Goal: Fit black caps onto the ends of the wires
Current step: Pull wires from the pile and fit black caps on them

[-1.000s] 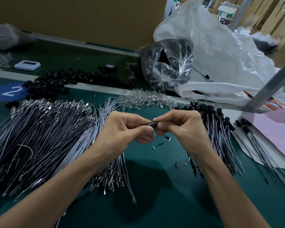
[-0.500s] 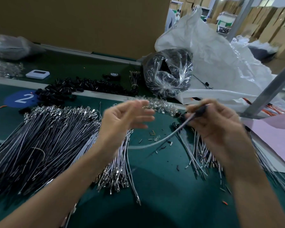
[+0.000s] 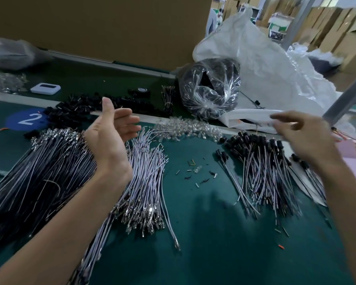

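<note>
- A broad heap of dark grey wires with bare metal terminals (image 3: 39, 171) fans across the left of the dark green bench mat (image 3: 203, 233).
- Behind it are a round blue sticker with a white "2" (image 3: 27, 119) and a small white rectangular device (image 3: 45, 88).
- Loose black plastic caps (image 3: 76, 108) lie in a heap along the pale strip at the back, near the sticker.
- The left hand (image 3: 109, 136) is raised above the wire heap, palm turned rightward. Its fingers are relaxed and slightly bent, and it holds nothing.
- Just right of that wrist lies a bundle of pale lilac wires with metal terminals (image 3: 146, 177), uncapped.
- Small scraps (image 3: 195, 171) dot the mat in the middle.
- Behind them is a scatter of clear plastic pieces (image 3: 185, 128), and farther back a tied clear plastic bag of black parts (image 3: 210, 89).
- A pile of wires already fitted with black caps (image 3: 261, 165) lies right of centre, with the caps pointing away.
- The right hand (image 3: 304, 136) hovers over that pile and is blurred. Its fingers look loosely stretched out, with nothing seen in them.
- A large white sack (image 3: 265, 64) is slumped behind.
</note>
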### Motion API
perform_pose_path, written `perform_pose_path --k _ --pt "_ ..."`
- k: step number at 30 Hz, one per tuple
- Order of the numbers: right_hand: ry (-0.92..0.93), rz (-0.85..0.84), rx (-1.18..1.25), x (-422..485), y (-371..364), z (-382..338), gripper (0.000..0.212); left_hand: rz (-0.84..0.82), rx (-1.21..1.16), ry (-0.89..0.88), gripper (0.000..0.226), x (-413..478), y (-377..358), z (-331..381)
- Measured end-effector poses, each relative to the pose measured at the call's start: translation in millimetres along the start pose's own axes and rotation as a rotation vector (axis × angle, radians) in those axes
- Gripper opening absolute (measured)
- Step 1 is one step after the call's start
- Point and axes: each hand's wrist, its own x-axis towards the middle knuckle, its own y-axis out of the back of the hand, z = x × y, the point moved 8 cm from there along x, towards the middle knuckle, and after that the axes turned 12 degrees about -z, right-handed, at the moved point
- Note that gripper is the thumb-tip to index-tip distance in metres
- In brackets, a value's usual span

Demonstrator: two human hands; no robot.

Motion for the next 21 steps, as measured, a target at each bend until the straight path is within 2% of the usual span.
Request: perform_pose_path --k 3,5,8,12,13,17,21 --pt "0.316 -0.354 -0.026 -20 -88 -77 0.032 -0.026 0.029 0.031 0.041 1 -1 -5" --pt "0.414 -0.533 -0.098 -35 -146 -101 0.034 -0.072 0.079 0.057 0.035 2 -3 -9" --pt "0.431 -0.523 -0.185 -40 -192 -108 0.027 -0.199 0.241 0.151 0.028 3 -12 -20" --pt "0.441 -0.442 -0.161 -36 -202 -106 0.006 -0.298 0.402 0.211 0.014 -1 -21 -32" --pt "0.433 -0.425 -0.093 -35 -198 -105 0.003 -0.32 0.426 0.207 0.011 -2 -23 -33" --pt "0.298 -0.381 0.396 -25 -166 -93 0.011 -0.51 0.685 0.174 0.003 -9 -40 -37" --pt "0.177 -0.407 0.747 -24 -149 -77 0.013 -0.652 0.753 0.204 0.018 -17 -50 -44"
